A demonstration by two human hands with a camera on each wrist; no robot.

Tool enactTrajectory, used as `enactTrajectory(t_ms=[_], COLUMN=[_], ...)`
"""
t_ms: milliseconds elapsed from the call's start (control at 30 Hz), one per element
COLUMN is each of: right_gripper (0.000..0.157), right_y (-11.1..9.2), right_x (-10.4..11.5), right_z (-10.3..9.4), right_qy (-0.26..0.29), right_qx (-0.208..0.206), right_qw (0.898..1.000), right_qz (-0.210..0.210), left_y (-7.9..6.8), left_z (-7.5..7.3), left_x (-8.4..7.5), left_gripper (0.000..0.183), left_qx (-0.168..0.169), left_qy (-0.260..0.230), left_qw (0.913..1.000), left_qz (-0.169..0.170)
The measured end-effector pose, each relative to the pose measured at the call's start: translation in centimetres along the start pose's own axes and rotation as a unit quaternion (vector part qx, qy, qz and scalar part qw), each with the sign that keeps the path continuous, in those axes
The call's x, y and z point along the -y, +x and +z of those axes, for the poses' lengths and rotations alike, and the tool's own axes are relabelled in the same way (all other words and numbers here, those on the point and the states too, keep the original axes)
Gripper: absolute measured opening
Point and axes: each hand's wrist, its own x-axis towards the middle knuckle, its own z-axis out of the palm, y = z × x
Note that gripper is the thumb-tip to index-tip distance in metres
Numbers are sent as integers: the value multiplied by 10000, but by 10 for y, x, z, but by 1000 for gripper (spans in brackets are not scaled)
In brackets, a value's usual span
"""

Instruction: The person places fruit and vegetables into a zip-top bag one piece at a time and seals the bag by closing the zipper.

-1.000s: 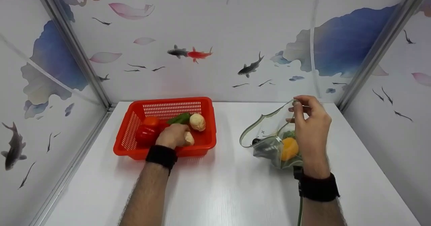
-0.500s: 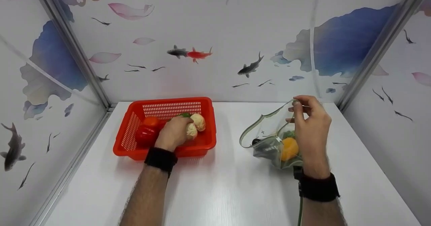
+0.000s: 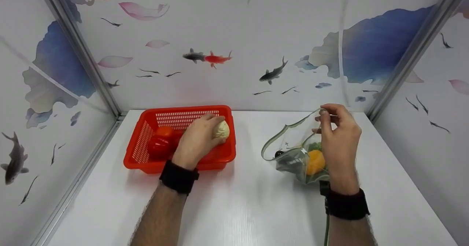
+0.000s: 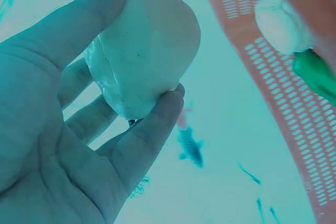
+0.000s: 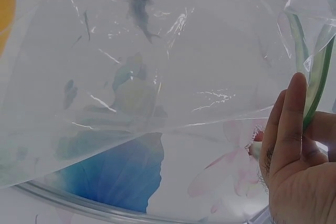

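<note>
My left hand point(image 3: 198, 139) holds a round cream-coloured vegetable point(image 4: 144, 45) between thumb and fingers over the red basket point(image 3: 231, 149). A second pale round piece point(image 4: 281, 22) and a green pepper point(image 4: 315, 72) lie in the basket in the left wrist view. The head view shows a glossy red bell pepper point(image 3: 159, 147) and an orange-red round piece point(image 3: 165, 131) at the basket's left. My right hand point(image 3: 340, 139) pinches the green-edged rim of a see-through bag point(image 3: 291, 163), holding its mouth up. Inside the bag are a yellow-orange piece point(image 3: 316, 161) and a green bumpy one point(image 3: 315, 147).
A small black round thing point(image 3: 279, 154) shows at the bag's left. Basket and bag stand apart on the white table point(image 3: 234, 209). Printed walls point(image 3: 234, 81) enclose it behind and at both sides.
My left hand has moved up and right within the basket area and now lifts the round cream-coloured vegetable. The right hand and the bag have stayed in place.
</note>
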Motion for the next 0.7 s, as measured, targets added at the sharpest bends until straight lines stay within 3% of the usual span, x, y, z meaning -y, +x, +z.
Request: enactTrajectory(t_ms=[400,533,700], right_gripper=[20,20,21], right_y=[-5,-5,-7], right_x=[1,2,1], right_z=[6,8,9], right_qy=[-904,-1027,-1111], right_qx=[-571,-697,-660], right_qw=[9911,9884,9874], right_qz=[-796,-870,-918], left_y=[-18,-24,-29], left_z=[-5,-8,-8], left_x=[-32,-42,-54], left_gripper=[69,70,69], left_qx=[-496,-721,-987], left_qy=[-35,14,23], left_qw=[9947,9882,9740], left_qz=[905,1352,2038])
